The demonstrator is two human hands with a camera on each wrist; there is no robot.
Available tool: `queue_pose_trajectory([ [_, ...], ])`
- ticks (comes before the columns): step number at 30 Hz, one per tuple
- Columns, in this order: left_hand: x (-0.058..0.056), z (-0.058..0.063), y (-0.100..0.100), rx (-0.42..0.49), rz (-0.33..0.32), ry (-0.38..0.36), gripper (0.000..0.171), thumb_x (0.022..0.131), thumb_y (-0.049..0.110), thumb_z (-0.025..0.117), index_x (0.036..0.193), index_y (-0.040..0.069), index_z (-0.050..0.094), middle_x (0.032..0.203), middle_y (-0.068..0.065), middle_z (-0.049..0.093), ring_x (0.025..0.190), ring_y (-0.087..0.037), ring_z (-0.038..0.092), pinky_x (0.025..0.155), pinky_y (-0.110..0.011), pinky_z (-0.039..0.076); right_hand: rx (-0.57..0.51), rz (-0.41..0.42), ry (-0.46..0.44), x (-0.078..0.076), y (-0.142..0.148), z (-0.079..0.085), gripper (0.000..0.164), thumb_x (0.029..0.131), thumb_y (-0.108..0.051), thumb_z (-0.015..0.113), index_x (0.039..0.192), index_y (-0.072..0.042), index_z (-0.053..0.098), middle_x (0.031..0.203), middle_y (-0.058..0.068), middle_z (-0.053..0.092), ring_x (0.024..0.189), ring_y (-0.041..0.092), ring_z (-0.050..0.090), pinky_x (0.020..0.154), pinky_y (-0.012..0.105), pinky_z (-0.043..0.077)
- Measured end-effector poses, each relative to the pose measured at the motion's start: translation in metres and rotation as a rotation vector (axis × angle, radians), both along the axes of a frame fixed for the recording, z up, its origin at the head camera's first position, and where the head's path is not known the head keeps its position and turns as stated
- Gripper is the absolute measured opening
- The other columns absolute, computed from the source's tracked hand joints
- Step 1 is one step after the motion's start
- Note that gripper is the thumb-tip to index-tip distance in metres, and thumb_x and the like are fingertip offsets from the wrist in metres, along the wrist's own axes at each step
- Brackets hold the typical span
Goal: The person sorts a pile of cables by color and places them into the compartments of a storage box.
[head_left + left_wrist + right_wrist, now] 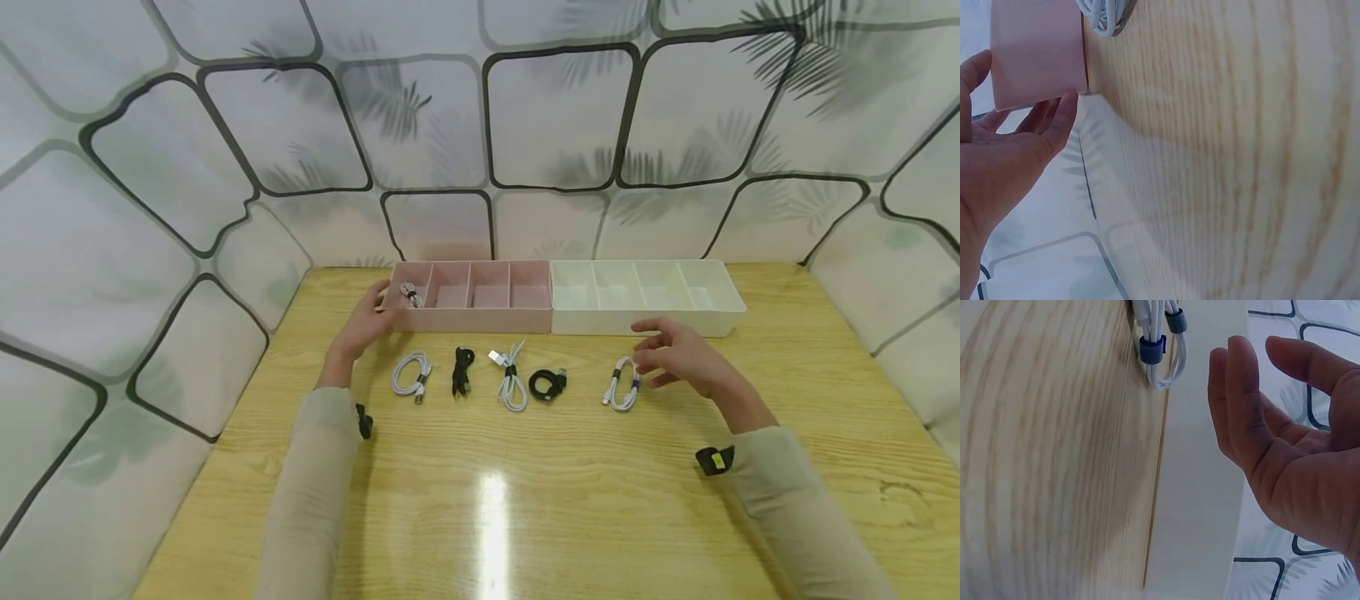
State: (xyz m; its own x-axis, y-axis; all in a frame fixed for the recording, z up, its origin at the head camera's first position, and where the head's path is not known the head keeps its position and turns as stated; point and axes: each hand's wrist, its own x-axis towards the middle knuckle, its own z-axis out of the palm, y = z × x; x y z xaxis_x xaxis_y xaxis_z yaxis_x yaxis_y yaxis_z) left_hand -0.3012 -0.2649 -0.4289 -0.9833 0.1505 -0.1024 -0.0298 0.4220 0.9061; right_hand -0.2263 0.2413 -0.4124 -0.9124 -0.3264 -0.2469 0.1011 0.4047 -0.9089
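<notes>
Hands at the boxes: L hand (370, 315) holds the L end of the pink box (480, 321), thumb and fingers round it; R hand (678, 357) hangs relaxed, fingers slightly bent, holding nothing — just beside the tied white cable (616, 374), in front of the white box (622, 323). Boxes sit end to end on the bench (420, 500), 4 compts each. One bundled cable (410, 293) is in the pink box's far-L compt. In front, L to R: white coil w/ strap (421, 378), black bundle (461, 371), white bundle w/ black tie (512, 372), black coil (555, 383) — then a gap before the tied white cable.
</notes>
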Motion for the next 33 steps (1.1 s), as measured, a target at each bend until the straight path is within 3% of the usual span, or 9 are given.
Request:
queue_pose_trajectory([
  [3,-0.003,-0.005,-0.001,-0.008,0.006,0.012,0.073,0.103,0.03,0.052,0.16,0.01,0.011,0.158,-0.03,0.02,0.141,-0.045,0.03,0.106,-0.058,0.036,0.045,0.017,-0.004,0.001,0.002,-0.003,0.066,0.098,-0.014,0.063,0.151,0.003,0.028,0.122,0.027,0.049,0.092,0.027,0.065,0.07,0.04,0.059],
  [11,0.002,0.0,0.001,0.007,-0.004,-0.005,0.074,0.103,0.034,0.051,0.16,0.01,0.01,0.159,-0.029,0.019,0.141,-0.046,0.03,0.104,-0.06,0.038,0.141,0.052,-0.015,0.003,0.002,-0.007,0.066,0.096,-0.015,0.064,0.149,0.004,0.03,0.109,0.021,0.057,0.087,0.027,0.066,0.068,0.042,0.058],
  [24,0.002,0.0,0.004,-0.019,0.017,0.006,0.071,0.104,0.027,0.049,0.16,0.007,0.01,0.16,-0.028,0.019,0.142,-0.045,0.029,0.108,-0.057,0.035,0.208,0.054,-0.045,0.006,-0.002,-0.012,0.072,0.094,-0.015,0.066,0.148,0.011,0.025,0.105,0.021,0.055,0.077,0.025,0.065,0.063,0.04,0.057],
  [33,0.017,0.025,0.014,0.002,0.007,-0.039,0.071,0.104,0.021,0.049,0.158,0.0,0.008,0.159,-0.032,0.016,0.142,-0.047,0.027,0.106,-0.057,0.036,0.265,0.038,-0.049,0.005,-0.007,-0.017,0.074,0.092,-0.017,0.068,0.144,0.015,0.026,0.103,0.022,0.058,0.067,0.02,0.064,0.059,0.038,0.057],
])
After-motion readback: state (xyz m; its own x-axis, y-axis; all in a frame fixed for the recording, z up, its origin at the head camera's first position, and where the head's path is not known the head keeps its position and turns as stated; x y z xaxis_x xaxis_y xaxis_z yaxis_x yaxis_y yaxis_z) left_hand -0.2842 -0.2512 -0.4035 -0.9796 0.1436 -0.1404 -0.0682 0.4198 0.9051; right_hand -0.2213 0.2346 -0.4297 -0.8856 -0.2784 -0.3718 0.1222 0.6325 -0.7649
